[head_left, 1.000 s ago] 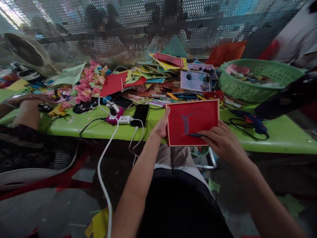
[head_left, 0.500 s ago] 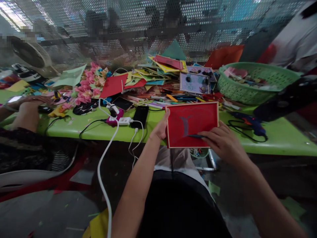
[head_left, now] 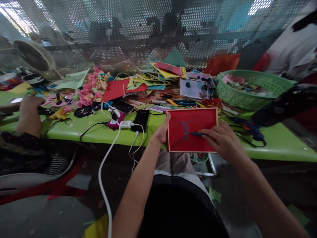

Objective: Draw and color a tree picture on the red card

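A red board [head_left: 178, 143] with a thin pale wooden frame is tilted toward me at the table's front edge. My left hand [head_left: 162, 130] grips its left side, thumb on the frame. On the red surface shows a purple tree-like shape [head_left: 185, 127] with a trunk and forked top. My right hand [head_left: 220, 137] is closed around a dark slender pen or crayon [head_left: 196, 134], whose tip rests at the trunk. Fine lines above the trunk are too faint to make out.
On the green table [head_left: 279, 145] lie a black phone [head_left: 140, 119], a purple power strip [head_left: 116, 119] with white cables, and a glue gun [head_left: 250, 127]. Behind are piled cards [head_left: 168, 71], pens and a green basket [head_left: 257, 79]. Another person's arm [head_left: 31, 114] rests at left.
The pen tip has moved slightly up along the purple trunk, with my right hand shifting too. The whole view has tilted a little; my left hand keeps its hold.
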Available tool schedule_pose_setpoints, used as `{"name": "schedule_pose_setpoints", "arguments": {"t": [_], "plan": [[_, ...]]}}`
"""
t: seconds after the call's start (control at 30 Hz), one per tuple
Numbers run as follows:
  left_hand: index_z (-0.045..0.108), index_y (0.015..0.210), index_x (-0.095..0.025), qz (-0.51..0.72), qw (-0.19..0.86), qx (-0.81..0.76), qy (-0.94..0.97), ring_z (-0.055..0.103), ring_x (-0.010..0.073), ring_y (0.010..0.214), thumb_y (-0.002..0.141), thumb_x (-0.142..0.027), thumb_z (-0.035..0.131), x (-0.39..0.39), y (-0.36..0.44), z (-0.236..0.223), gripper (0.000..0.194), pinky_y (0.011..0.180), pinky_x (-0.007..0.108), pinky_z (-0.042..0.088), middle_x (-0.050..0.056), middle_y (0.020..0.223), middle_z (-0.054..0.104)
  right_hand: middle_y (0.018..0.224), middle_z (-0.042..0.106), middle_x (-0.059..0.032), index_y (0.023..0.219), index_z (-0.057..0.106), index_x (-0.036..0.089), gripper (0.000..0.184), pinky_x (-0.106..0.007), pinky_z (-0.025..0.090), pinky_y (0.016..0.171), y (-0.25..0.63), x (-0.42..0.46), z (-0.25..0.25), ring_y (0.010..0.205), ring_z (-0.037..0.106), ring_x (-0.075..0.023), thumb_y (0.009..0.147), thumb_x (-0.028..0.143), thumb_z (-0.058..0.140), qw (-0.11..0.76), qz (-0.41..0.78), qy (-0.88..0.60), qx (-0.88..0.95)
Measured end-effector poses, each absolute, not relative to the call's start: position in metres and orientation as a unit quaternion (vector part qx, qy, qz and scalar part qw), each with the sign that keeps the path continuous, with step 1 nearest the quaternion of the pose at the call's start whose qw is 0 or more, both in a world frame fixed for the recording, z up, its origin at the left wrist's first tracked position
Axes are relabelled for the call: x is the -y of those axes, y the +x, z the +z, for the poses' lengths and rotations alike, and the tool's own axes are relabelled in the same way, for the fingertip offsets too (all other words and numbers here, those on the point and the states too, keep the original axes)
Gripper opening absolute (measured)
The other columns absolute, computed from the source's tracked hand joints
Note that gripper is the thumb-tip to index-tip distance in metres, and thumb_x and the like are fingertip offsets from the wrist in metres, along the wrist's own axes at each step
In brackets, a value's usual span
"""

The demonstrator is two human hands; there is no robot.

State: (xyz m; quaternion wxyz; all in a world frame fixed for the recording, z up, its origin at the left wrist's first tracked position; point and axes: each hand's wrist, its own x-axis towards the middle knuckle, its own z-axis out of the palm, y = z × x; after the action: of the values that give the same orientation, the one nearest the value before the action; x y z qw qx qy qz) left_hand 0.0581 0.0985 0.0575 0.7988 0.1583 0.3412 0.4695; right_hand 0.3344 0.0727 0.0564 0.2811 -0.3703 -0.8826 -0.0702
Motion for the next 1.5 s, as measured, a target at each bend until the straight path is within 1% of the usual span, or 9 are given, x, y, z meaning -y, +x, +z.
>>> {"name": "schedule_pose_setpoints", "arguments": {"t": [0.1, 0.2, 0.37, 0.53, 0.6, 0.73, 0.93, 1.13, 1.5], "plan": [[0.085, 0.116, -0.014, 0.473, 0.799, -0.339, 0.155, 0.086, 0.0336, 0.107, 0.115, -0.062, 0.055, -0.099, 0.059, 0.057, 0.056, 0.115, 0.049, 0.063, 0.014, 0.097, 0.089, 0.094, 0.078, -0.0065, 0.128, 0.083, 0.026, 0.031, -0.064, 0.051, 0.119, 0.334, -0.079, 0.061, 0.087, 0.072, -0.0269, 0.115, 0.034, 0.056, 0.294, -0.08, -0.379, 0.873], [0.082, 0.128, -0.012, 0.475, 0.802, -0.33, 0.149, 0.086, 0.0332, 0.109, 0.116, -0.064, 0.051, -0.1, 0.059, 0.055, 0.061, 0.116, 0.049, 0.062, 0.015, 0.103, 0.089, 0.092, 0.078, -0.0059, 0.127, 0.083, 0.027, 0.031, -0.065, 0.05, 0.121, 0.335, -0.079, 0.06, 0.089, 0.073, -0.0271, 0.115, 0.035, 0.056, 0.299, -0.082, -0.377, 0.873], [0.082, 0.13, -0.013, 0.47, 0.812, -0.312, 0.149, 0.088, 0.0295, 0.102, 0.119, -0.062, 0.046, -0.102, 0.057, 0.048, 0.062, 0.109, 0.044, 0.066, 0.013, 0.099, 0.089, 0.096, 0.079, -0.0063, 0.129, 0.082, 0.026, 0.03, -0.062, 0.054, 0.116, 0.336, -0.079, 0.058, 0.089, 0.073, -0.027, 0.115, 0.034, 0.057, 0.281, -0.067, -0.368, 0.884], [0.082, 0.133, -0.011, 0.472, 0.821, -0.28, 0.159, 0.088, 0.026, 0.09, 0.117, -0.063, 0.054, -0.106, 0.054, 0.04, 0.062, 0.098, 0.037, 0.069, 0.015, 0.103, 0.089, 0.095, 0.079, -0.0056, 0.127, 0.082, 0.029, 0.029, -0.065, 0.049, 0.122, 0.328, -0.09, 0.063, 0.091, 0.074, -0.0271, 0.114, 0.034, 0.057, 0.313, -0.077, -0.375, 0.869], [0.082, 0.133, -0.01, 0.469, 0.82, -0.284, 0.164, 0.088, 0.0255, 0.088, 0.117, -0.063, 0.052, -0.107, 0.054, 0.039, 0.063, 0.096, 0.036, 0.07, 0.016, 0.105, 0.089, 0.091, 0.077, -0.0047, 0.126, 0.082, 0.029, 0.029, -0.063, 0.05, 0.12, 0.326, -0.091, 0.064, 0.088, 0.072, -0.0263, 0.114, 0.034, 0.057, 0.318, -0.083, -0.371, 0.868], [0.081, 0.134, -0.012, 0.458, 0.818, -0.306, 0.166, 0.088, 0.0274, 0.092, 0.116, -0.067, 0.05, -0.106, 0.054, 0.041, 0.066, 0.1, 0.041, 0.069, 0.015, 0.106, 0.089, 0.089, 0.075, -0.0043, 0.127, 0.082, 0.027, 0.029, -0.058, 0.052, 0.115, 0.327, -0.088, 0.065, 0.086, 0.07, -0.0252, 0.115, 0.032, 0.056, 0.303, -0.087, -0.357, 0.879], [0.08, 0.137, -0.013, 0.475, 0.81, -0.311, 0.148, 0.087, 0.0303, 0.111, 0.116, -0.066, 0.051, -0.103, 0.056, 0.047, 0.064, 0.114, 0.044, 0.063, 0.014, 0.111, 0.089, 0.091, 0.077, -0.0054, 0.125, 0.082, 0.026, 0.029, -0.055, 0.053, 0.11, 0.325, -0.091, 0.069, 0.085, 0.069, -0.0258, 0.115, 0.032, 0.056, 0.306, -0.094, -0.361, 0.876], [0.08, 0.137, -0.013, 0.474, 0.818, -0.297, 0.135, 0.087, 0.0299, 0.108, 0.118, -0.063, 0.048, -0.101, 0.058, 0.052, 0.062, 0.112, 0.043, 0.064, 0.015, 0.111, 0.089, 0.091, 0.078, -0.0052, 0.125, 0.083, 0.027, 0.029, -0.056, 0.053, 0.111, 0.327, -0.09, 0.068, 0.087, 0.072, -0.0264, 0.114, 0.033, 0.057, 0.303, -0.085, -0.365, 0.876], [0.078, 0.143, -0.015, 0.468, 0.824, -0.278, 0.158, 0.085, 0.0332, 0.119, 0.115, -0.068, 0.052, -0.101, 0.059, 0.053, 0.065, 0.118, 0.049, 0.062, 0.017, 0.122, 0.087, 0.09, 0.078, -0.0052, 0.122, 0.083, 0.027, 0.029, -0.058, 0.053, 0.114, 0.33, -0.091, 0.071, 0.086, 0.071, -0.0265, 0.115, 0.036, 0.056, 0.301, -0.101, -0.362, 0.876]]}}
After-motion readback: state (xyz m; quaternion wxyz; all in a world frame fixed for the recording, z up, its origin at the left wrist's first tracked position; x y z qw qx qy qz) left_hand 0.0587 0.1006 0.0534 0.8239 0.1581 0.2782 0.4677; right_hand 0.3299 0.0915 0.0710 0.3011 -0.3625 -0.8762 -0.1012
